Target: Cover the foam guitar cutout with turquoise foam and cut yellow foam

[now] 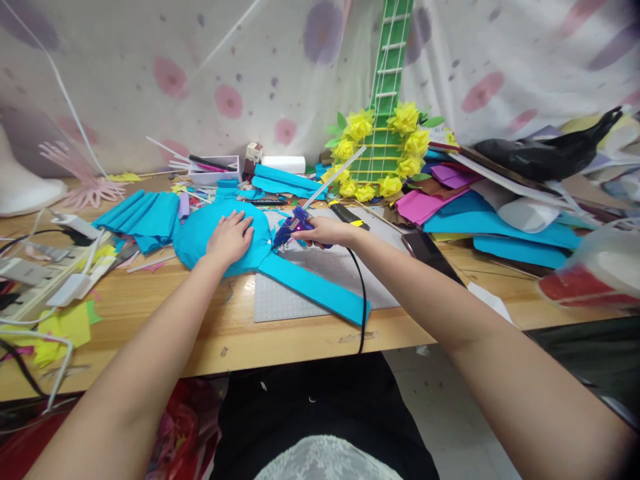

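Note:
My left hand [231, 237] lies flat, fingers out, on a blue paper-covered guitar-shaped body [197, 233]. A long blue neck strip [315, 288] slants from that body toward the table's front edge. In my right hand [327, 231] is a dark blue glue gun [296, 225], with a white glue stick [337, 175] jutting up from its back. Its nozzle points down at the body's right edge, near where the neck begins; whether it touches cannot be made out. A black cord hangs from the gun over the table edge.
A green paper guitar with yellow flowers [367, 167] leans at the back. Pleated blue paper [143, 217] lies to the left, near a power strip [37, 280]. A grey cutting mat [280, 307], box cutter [350, 217], dark phone [433, 257] and paper pile [505, 223] are also there.

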`<state>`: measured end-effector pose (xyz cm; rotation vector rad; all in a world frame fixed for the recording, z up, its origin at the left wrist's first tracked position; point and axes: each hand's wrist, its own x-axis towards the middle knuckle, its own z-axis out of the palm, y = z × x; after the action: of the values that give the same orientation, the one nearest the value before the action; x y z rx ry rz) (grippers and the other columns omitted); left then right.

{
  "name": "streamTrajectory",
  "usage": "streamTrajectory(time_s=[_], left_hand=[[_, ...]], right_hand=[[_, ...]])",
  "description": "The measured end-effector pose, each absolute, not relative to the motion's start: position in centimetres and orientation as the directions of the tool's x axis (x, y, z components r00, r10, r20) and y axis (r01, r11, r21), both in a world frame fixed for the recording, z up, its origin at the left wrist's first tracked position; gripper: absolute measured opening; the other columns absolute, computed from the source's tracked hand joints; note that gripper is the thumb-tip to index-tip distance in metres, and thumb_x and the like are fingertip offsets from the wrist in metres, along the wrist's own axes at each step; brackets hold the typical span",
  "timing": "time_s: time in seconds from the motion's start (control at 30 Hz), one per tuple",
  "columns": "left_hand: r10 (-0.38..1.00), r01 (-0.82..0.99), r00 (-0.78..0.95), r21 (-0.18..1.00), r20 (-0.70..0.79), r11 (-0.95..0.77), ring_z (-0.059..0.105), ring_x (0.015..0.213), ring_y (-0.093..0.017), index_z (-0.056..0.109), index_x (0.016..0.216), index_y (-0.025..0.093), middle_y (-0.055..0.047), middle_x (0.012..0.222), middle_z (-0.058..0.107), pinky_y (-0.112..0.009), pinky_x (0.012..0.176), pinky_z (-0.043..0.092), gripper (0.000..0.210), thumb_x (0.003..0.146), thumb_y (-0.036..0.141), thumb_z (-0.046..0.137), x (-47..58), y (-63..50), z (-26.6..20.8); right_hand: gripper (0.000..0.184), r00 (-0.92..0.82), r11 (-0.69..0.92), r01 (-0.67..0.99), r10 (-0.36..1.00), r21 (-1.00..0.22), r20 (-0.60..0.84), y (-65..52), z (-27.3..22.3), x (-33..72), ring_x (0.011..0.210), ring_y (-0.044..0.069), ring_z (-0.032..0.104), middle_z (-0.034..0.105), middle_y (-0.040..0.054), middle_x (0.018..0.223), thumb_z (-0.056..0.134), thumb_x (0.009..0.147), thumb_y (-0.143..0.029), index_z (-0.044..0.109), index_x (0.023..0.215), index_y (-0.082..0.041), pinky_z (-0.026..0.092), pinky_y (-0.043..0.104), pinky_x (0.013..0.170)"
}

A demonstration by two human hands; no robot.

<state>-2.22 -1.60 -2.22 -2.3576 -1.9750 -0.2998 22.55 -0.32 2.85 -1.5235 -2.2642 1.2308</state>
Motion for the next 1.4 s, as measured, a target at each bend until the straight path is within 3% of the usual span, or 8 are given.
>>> streamTrajectory(time_s=[0.27, 0.8, 1.1, 1.4], left_hand=[[0.971, 0.98, 0.156, 0.099, 0.179, -0.175, 0.029, 0.138, -0.026, 0.051, 0.133, 0.018, -0.008, 0.146, 0.04, -0.045, 0.114, 0.02, 0.051, 0.092, 0.036, 0.027, -2.1, -1.7, -2.1], [0.974, 0.982, 0.155, 0.082, 0.165, -0.17, 0.028, 0.139, -0.026, 0.05, 0.134, 0.016, -0.008, 0.147, 0.04, -0.043, 0.114, 0.02, 0.052, 0.093, 0.036, 0.026, -2.0, -1.8, -2.0], [0.973, 0.985, 0.149, 0.058, 0.176, -0.161, 0.03, 0.138, -0.026, 0.051, 0.134, 0.014, -0.011, 0.146, 0.04, -0.044, 0.114, 0.022, 0.05, 0.093, 0.033, 0.028, -1.9, -1.8, -2.0], [0.972, 0.985, 0.151, 0.055, 0.182, -0.163, 0.031, 0.138, -0.026, 0.051, 0.134, 0.014, -0.011, 0.146, 0.04, -0.043, 0.114, 0.022, 0.05, 0.093, 0.034, 0.029, -2.0, -1.7, -2.1]], right_hand=[[0.033, -0.462, 0.133, 0.684, 0.84, -0.718, -0.284, -0.4, 3.3, 22.7, 0.04, 0.005, 0.043, 0.05, -0.0035, 0.051, 0.061, 0.083, -0.045, 0.051, 0.069, -0.016, 0.036, 0.016, 0.039], [0.03, -0.442, 0.151, 0.711, 0.855, -0.687, -0.27, -0.8, 4.0, 22.1, 0.039, 0.005, 0.043, 0.047, -0.0055, 0.046, 0.058, 0.087, -0.04, 0.048, 0.07, -0.017, 0.036, 0.017, 0.042], [0.029, -0.434, 0.16, 0.697, 0.87, -0.699, -0.234, -0.2, 3.2, 22.1, 0.04, 0.006, 0.042, 0.047, -0.0048, 0.048, 0.056, 0.087, -0.04, 0.049, 0.071, -0.017, 0.033, 0.017, 0.04], [0.029, -0.377, 0.141, 0.734, 0.898, -0.664, -0.226, 0.2, 3.0, 21.6, 0.044, 0.008, 0.046, 0.052, -0.0023, 0.055, 0.057, 0.085, -0.045, 0.056, 0.085, -0.016, 0.034, 0.018, 0.041]])
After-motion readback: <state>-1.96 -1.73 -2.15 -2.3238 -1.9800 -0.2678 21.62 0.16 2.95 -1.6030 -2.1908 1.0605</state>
